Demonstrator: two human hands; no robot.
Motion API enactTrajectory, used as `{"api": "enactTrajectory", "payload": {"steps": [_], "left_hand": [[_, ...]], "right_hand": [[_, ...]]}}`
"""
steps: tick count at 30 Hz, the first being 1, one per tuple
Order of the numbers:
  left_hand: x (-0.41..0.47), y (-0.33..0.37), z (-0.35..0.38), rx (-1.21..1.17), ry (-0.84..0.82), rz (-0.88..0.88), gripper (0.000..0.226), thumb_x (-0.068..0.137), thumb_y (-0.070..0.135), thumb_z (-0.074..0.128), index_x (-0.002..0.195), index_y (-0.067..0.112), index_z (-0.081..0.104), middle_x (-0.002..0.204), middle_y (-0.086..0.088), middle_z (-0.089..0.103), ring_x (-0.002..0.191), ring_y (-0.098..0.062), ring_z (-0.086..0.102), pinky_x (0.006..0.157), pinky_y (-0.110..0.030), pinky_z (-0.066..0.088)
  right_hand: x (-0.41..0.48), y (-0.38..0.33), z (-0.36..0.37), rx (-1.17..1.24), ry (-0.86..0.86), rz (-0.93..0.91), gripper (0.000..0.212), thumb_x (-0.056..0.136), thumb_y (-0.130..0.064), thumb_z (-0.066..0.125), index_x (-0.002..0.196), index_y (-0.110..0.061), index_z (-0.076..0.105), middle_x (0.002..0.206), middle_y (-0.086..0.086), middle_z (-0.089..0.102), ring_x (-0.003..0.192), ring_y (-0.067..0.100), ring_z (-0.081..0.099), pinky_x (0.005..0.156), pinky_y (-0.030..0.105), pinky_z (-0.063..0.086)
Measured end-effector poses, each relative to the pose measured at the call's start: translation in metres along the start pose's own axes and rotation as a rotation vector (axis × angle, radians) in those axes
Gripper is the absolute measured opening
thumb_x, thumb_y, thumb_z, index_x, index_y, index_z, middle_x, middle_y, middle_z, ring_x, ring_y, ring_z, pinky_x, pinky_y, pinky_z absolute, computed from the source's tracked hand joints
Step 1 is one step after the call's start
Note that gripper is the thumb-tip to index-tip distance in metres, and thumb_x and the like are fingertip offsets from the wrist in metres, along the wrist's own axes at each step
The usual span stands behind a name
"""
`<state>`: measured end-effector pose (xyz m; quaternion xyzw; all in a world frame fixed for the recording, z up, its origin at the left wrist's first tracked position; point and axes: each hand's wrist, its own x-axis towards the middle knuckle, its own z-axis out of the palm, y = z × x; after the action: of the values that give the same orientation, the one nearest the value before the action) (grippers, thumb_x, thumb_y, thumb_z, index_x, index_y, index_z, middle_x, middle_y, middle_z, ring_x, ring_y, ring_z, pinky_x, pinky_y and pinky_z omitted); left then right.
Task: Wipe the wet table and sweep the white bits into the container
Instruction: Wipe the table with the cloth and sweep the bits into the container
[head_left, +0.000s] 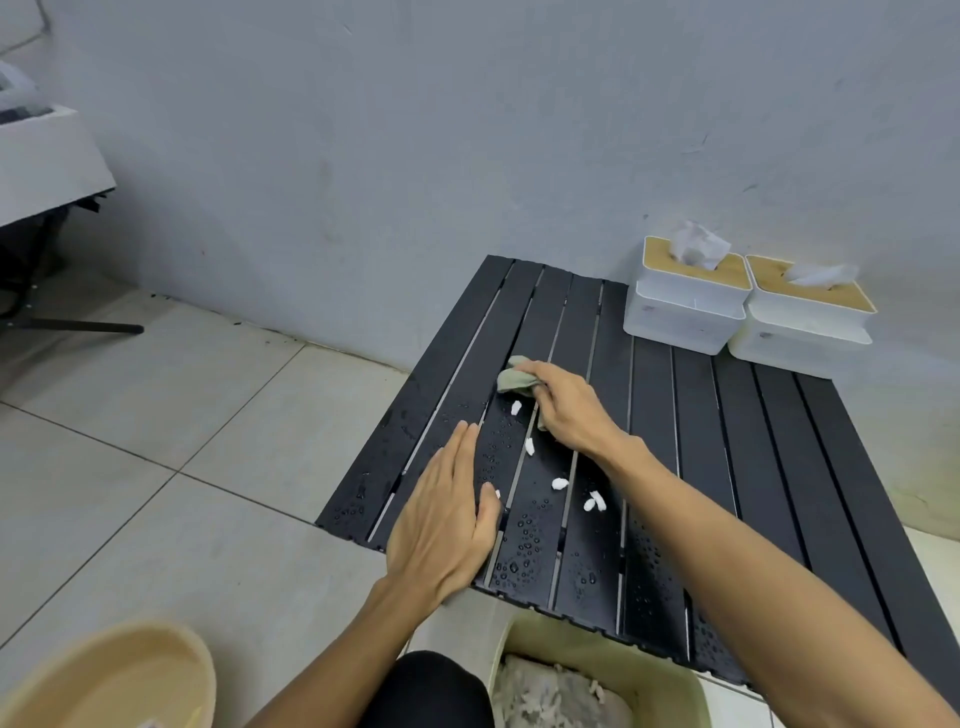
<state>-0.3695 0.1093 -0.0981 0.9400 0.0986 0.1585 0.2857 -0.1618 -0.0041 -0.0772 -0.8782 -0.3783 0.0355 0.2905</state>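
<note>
A black slatted table (753, 441) carries water drops over its near left part. Several white bits (560, 484) lie scattered on the wet slats. My right hand (569, 410) grips a bunched grey-green cloth (511, 379) and holds it down on the table just beyond the bits. My left hand (447, 519) lies flat on the slats near the table's left edge, fingers straight and together, with one bit beside its thumb. A pale green container (670, 675) holding crumpled white and grey stuff stands on the floor below the table's near edge.
Two white tissue boxes (685, 301) with tan lids sit at the table's far right corner against the grey wall. A beige basin (130, 675) is on the tiled floor at the lower left. A grey-covered table with black legs (47, 171) stands at the far left.
</note>
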Motion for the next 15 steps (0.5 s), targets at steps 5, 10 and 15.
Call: {"api": "enactTrajectory", "payload": {"steps": [5, 10, 15], "left_hand": [[0.000, 0.000, 0.000, -0.022, 0.010, -0.015, 0.072, 0.090, 0.043, 0.018, 0.155, 0.020, 0.001, 0.164, 0.004, 0.007, 0.148, -0.005, 0.012, 0.120, -0.024, 0.015], [0.000, 0.000, -0.001, -0.019, 0.011, -0.013, 0.070, 0.092, 0.030, 0.028, 0.156, 0.018, 0.003, 0.164, 0.002, 0.008, 0.148, -0.006, 0.013, 0.119, -0.022, 0.014], [-0.001, 0.002, -0.002, 0.030, 0.008, -0.001, 0.069, 0.093, 0.028, 0.030, 0.156, 0.014, 0.007, 0.163, -0.001, 0.013, 0.148, -0.009, 0.017, 0.120, -0.023, 0.014]], "right_hand": [[-0.046, -0.024, -0.011, 0.012, -0.170, -0.251, 0.046, 0.099, -0.003, 0.045, 0.138, -0.026, 0.052, 0.146, -0.009, 0.053, 0.124, 0.006, 0.055, 0.104, 0.033, 0.046], [-0.088, -0.031, -0.028, 0.108, -0.272, -0.252, 0.045, 0.098, 0.001, 0.045, 0.132, -0.026, 0.059, 0.124, -0.015, 0.066, 0.108, 0.002, 0.065, 0.093, 0.030, 0.054], [-0.074, -0.024, -0.047, 0.404, 0.002, 0.155, 0.037, 0.105, -0.003, 0.039, 0.135, -0.017, 0.056, 0.061, -0.005, 0.060, 0.043, 0.007, 0.051, 0.042, 0.021, 0.045]]}}
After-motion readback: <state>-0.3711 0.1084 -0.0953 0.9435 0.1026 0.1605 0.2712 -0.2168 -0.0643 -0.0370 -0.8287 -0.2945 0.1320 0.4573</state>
